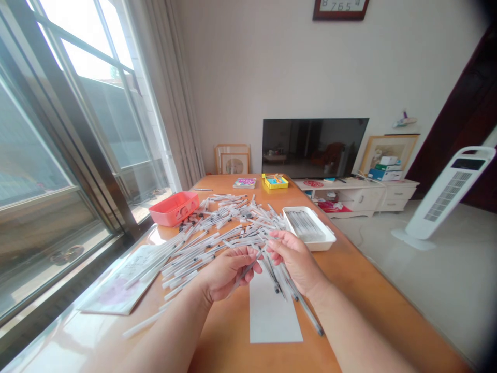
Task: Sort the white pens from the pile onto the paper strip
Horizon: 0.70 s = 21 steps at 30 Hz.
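My left hand [229, 270] is closed around a clear-barrelled pen [245, 271], which slants up toward my other hand. With thumb and fingers pinched, my right hand [293, 259] grips the pen's upper end; the fingers partly hide that end. Beneath both hands lie several pens with dark ends [275, 280], partly over a white sheet of paper [275, 321]. To the left and beyond spreads a large loose pile of translucent pens and barrels [190, 256]. Just past my right hand stands a white tray [325, 243] with a row of pens inside.
A red plastic basket [171, 211] stands at the table's left, beyond a booklet [116, 290] with barrels on it. At the far end are a yellow box [276, 182] and a colourful book [244, 183]. The table's right edge runs beside the tray; a white fan [446, 194] stands on the floor.
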Motion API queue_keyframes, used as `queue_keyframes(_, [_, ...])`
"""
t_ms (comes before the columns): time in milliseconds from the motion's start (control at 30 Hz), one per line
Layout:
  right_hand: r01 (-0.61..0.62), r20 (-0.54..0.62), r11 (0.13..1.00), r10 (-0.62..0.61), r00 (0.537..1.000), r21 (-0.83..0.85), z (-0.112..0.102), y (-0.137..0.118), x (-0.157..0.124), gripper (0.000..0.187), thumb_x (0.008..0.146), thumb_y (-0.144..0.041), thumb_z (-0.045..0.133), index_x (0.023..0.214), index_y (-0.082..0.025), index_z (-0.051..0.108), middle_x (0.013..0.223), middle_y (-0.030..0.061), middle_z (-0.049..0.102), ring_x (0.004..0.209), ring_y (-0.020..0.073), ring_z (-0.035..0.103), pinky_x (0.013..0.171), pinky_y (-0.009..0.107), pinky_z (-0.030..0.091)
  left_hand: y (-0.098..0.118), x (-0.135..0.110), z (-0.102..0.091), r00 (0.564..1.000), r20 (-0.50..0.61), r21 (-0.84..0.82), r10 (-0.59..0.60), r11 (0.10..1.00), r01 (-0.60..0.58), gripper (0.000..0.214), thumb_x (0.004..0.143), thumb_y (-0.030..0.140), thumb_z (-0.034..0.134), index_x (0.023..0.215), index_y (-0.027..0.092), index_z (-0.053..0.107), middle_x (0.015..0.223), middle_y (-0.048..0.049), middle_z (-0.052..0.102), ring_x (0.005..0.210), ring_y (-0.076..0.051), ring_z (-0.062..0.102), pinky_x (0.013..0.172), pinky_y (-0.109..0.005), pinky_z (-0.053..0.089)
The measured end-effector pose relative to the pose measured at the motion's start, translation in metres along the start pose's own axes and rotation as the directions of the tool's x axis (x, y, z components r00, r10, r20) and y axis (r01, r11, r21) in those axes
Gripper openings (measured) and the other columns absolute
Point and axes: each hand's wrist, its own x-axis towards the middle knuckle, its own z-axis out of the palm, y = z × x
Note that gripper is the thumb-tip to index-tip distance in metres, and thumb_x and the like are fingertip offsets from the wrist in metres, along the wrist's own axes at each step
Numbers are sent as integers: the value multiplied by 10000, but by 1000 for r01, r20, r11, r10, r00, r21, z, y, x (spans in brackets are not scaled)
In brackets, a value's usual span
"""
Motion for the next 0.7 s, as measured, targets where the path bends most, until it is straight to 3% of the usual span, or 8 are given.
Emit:
queue_keyframes(200, [15,-5,996,-16,1000,-92,-11,-7,4,262,782,-383,666,932,-170,702,742,23,665,601,128,534,549,239,408,0,2,-1,1000,-11,40,0,999,0,239,829,350,719,956,154,669,771,-56,678,533,-81,496,491,-202,307])
queue_keyframes(300, [63,1,963,-65,998,-262,-21,-4,7,174,754,-320,650,843,-180,703,628,-21,605,543,116,468,509,229,343,0,2,-3,1000,-21,44,21,999,-20,223,842,340,705,950,149,668,797,-65,682,538,-78,493,488,-197,304])
queue_keyframes(400, [101,68,875,-78,995,-473,-32,4,8,98,709,-250,638,745,-194,710,528,-48,552,488,109,409,473,227,274,-1,4,-6,999,-34,35,36,999,-35,200,845,331,702,921,152,658,814,-68,683,544,-78,496,484,-195,309])
queue_keyframes(567, [123,210,773,14,978,-623,-44,13,3,168,654,-167,625,732,-231,759,460,-60,532,434,115,414,445,230,233,-1,5,-8,997,-70,17,14,1000,-13,204,829,334,726,911,165,647,810,-52,684,545,-74,507,512,-196,361])
queue_keyframes(700, [164,254,687,32,967,-708,-46,9,-2,260,633,-140,638,815,-250,787,520,-49,580,464,124,455,455,237,247,-2,6,-8,997,-75,14,12,1000,-11,220,828,338,730,935,163,651,803,-53,685,558,-79,529,522,-195,376])
